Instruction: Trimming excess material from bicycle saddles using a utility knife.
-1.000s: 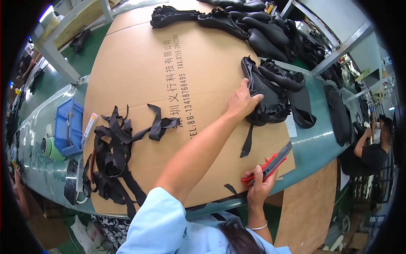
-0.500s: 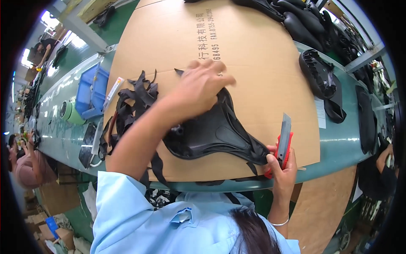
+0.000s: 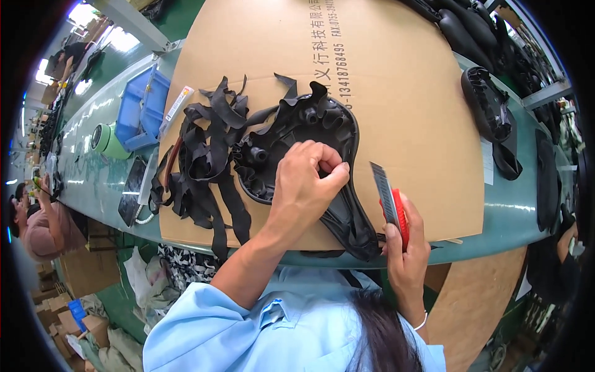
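Observation:
A black bicycle saddle lies underside up on the cardboard, its wide end away from me and its narrow nose near the table edge. Loose wavy black material stands up round the wide end's rim. Over the saddle's middle is my left hand, fingers curled in and thumb against the forefinger; what they pinch, if anything, is hidden. My right hand grips a red utility knife beside the saddle's nose, its long blade out and pointing up and away. A heap of black offcut strips lies left of the saddle.
Under everything is a large printed cardboard sheet on a green table. At left stand a blue bin, a green container and a phone-like dark slab. More saddle parts lie at right. Other people work nearby.
My left hand has come down from above the saddle's wide end to its middle. The saddle has turned, its nose now nearer me. The knife has tilted to the left in my right hand.

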Tool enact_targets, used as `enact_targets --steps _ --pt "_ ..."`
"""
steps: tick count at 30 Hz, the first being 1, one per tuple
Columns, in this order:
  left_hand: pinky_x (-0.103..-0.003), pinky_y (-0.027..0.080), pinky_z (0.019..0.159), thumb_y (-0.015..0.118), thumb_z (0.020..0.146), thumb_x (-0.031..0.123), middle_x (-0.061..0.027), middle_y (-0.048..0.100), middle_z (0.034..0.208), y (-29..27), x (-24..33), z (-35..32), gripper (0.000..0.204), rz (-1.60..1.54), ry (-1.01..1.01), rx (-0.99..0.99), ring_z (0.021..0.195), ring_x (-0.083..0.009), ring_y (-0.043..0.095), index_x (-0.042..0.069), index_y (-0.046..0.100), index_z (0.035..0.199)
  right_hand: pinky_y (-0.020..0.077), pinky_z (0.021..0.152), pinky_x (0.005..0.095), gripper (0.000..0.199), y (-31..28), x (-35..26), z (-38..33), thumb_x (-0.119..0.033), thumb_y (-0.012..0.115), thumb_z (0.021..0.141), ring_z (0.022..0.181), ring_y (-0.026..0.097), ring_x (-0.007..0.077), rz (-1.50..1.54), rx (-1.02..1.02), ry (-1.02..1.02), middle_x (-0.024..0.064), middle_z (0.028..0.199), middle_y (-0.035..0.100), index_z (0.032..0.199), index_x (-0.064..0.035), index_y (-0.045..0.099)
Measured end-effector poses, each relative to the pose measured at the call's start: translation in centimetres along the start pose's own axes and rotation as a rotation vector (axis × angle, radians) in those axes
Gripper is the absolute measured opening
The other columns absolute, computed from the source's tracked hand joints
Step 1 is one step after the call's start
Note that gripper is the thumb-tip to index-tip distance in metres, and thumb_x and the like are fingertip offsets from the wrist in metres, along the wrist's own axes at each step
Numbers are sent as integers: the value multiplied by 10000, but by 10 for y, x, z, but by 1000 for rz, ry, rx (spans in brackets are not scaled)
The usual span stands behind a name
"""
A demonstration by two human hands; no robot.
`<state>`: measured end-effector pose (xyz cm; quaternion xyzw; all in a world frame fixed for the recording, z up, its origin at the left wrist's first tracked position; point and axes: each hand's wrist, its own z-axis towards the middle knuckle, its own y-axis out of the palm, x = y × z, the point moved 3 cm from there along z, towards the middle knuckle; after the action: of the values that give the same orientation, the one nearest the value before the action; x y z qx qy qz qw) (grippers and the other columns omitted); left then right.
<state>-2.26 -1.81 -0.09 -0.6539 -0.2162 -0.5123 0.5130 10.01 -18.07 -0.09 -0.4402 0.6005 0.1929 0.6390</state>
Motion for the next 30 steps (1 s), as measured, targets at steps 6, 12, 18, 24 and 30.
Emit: enact_targets --steps 6,12,18,24,30 --pt "-290 417 557 663 692 46 -61 528 672 -7 -2 -7 126 -187 -38 77 630 -166 499 4 554 648 481 576 354 548 18 -42 25 5 578 869 612 578 240 -583 -187 -427 129 793 617 1383 -161 485" --pt "-242 408 564 667 679 32 -39 515 669 -10 -7 -7 133 -300 -44 40 611 -107 499 2 542 642 463 554 356 531 12 -27 -4 5 590 855 564 545 246 -493 -175 -372 127 679 568 1349 -180 528" --pt "-203 407 622 702 735 53 10 567 744 -12 -10 -3 117 -608 -115 -167 673 -43 513 11 601 692 485 607 356 518 -10 -26 18 28 609 828 641 614 279 -351 -406 -311 151 803 642 1313 -145 558" --pt "-195 413 686 694 781 33 23 588 788 -12 -7 0 62 -1021 -47 -177 739 -47 524 41 633 789 501 597 357 494 -40 -45 -15 -36 607 836 640 644 307 -611 -516 -171 161 844 681 1317 -135 548" --pt "-203 415 649 657 830 77 12 598 798 -9 2 2 60 -1010 -82 -196 727 -22 514 51 609 807 443 512 367 541 -28 -42 -46 -63 622 834 541 591 282 -664 -227 -188 113 684 623 1347 -208 528"
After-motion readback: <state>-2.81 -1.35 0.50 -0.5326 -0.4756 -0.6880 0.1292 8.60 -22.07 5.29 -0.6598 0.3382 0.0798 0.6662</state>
